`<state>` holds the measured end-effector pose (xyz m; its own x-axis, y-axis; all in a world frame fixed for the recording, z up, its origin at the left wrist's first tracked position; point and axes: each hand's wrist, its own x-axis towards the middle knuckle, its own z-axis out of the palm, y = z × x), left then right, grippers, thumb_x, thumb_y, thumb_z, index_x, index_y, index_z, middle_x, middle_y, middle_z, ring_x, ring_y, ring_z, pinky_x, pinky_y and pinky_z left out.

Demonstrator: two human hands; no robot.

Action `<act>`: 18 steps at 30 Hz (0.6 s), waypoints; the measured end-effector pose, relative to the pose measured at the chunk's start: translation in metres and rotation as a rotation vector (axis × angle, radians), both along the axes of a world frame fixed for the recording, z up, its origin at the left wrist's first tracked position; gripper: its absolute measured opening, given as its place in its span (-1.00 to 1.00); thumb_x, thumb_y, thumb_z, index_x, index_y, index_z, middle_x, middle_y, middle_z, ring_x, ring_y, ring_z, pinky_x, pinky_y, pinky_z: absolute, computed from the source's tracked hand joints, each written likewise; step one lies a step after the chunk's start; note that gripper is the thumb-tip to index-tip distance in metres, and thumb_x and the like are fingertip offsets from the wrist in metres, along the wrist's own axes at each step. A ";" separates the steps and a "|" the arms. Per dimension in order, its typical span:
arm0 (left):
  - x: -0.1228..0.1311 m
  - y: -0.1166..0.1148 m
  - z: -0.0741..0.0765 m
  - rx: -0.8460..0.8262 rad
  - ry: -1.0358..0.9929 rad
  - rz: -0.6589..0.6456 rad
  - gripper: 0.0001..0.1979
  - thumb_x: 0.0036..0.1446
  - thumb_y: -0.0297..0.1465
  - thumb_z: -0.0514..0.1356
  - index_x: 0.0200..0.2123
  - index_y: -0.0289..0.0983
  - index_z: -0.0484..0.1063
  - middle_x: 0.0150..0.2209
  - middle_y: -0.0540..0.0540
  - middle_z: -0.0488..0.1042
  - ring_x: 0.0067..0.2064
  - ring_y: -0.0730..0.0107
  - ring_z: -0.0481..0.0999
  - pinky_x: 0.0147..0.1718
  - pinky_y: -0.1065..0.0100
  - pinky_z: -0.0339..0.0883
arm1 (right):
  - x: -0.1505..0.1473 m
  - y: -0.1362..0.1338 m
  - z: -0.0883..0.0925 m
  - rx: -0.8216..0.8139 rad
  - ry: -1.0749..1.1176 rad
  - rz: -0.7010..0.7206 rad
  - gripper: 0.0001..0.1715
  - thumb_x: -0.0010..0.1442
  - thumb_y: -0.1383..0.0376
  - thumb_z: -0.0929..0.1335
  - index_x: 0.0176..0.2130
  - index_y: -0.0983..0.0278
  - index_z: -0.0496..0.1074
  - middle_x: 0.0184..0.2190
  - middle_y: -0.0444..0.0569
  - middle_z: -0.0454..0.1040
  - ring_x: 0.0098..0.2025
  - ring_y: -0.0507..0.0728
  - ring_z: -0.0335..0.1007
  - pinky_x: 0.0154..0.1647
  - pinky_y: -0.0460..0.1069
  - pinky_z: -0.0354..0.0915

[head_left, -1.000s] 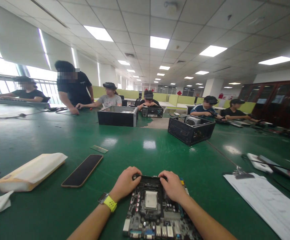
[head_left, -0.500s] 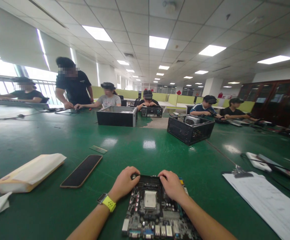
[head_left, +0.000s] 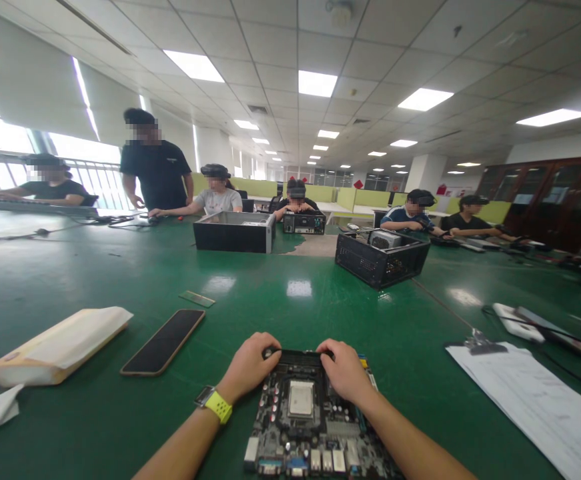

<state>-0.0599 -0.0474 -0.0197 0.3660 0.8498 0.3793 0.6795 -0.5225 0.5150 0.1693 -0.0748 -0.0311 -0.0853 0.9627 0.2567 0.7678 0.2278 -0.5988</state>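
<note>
A motherboard (head_left: 337,430) lies flat on the green table in front of me, its port side facing me. A square silver processor (head_left: 301,399) sits in its socket. At the far edge, my left hand (head_left: 251,363) is closed at the left end of the dark memory slots (head_left: 299,360). My right hand (head_left: 344,368) is closed at their right end. The fingertips curl over the far side and are partly hidden, so I cannot tell whether a thin memory stick is between them. A watch with a yellow-green strap (head_left: 217,405) is on my left wrist.
Left of the board lie a phone (head_left: 164,342), a tissue pack (head_left: 60,343) and a thin greenish strip (head_left: 197,298). A clipboard with papers (head_left: 530,393) is on the right. Computer cases (head_left: 383,260) (head_left: 234,233) stand farther back. Several people sit around the table; one person (head_left: 156,167) stands.
My hands stay at the slot ends, and the dark strip between them looks slightly tilted. At the back left, the standing person has straightened up and shifted right.
</note>
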 end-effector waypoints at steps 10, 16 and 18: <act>-0.001 -0.001 -0.001 -0.012 -0.001 0.003 -0.86 0.07 -0.39 0.12 -0.34 -0.24 0.47 -0.31 -0.07 0.51 -0.20 0.27 0.43 -0.16 0.28 0.26 | 0.000 0.001 0.000 -0.001 0.009 -0.006 -0.77 0.14 0.31 0.23 -0.26 0.18 0.45 -0.26 -0.13 0.51 -0.16 0.10 0.35 -0.09 -0.05 0.14; -0.002 0.000 -0.001 -0.001 -0.010 -0.010 -0.87 0.06 -0.39 0.13 -0.33 -0.23 0.48 -0.30 -0.06 0.51 -0.20 0.27 0.44 -0.15 0.28 0.26 | -0.002 -0.003 0.007 0.009 -0.026 -0.027 -0.74 0.13 0.26 0.27 -0.17 0.21 0.44 -0.19 -0.07 0.50 -0.10 0.14 0.34 -0.04 -0.01 0.15; -0.001 0.000 -0.001 0.003 -0.021 -0.022 -0.86 0.05 -0.39 0.14 -0.31 -0.22 0.48 -0.28 -0.06 0.52 -0.19 0.27 0.44 -0.14 0.28 0.27 | -0.005 -0.011 0.019 0.072 -0.053 -0.032 -0.70 0.12 0.25 0.29 -0.13 0.22 0.43 -0.13 -0.04 0.47 -0.04 0.16 0.30 0.00 0.01 0.13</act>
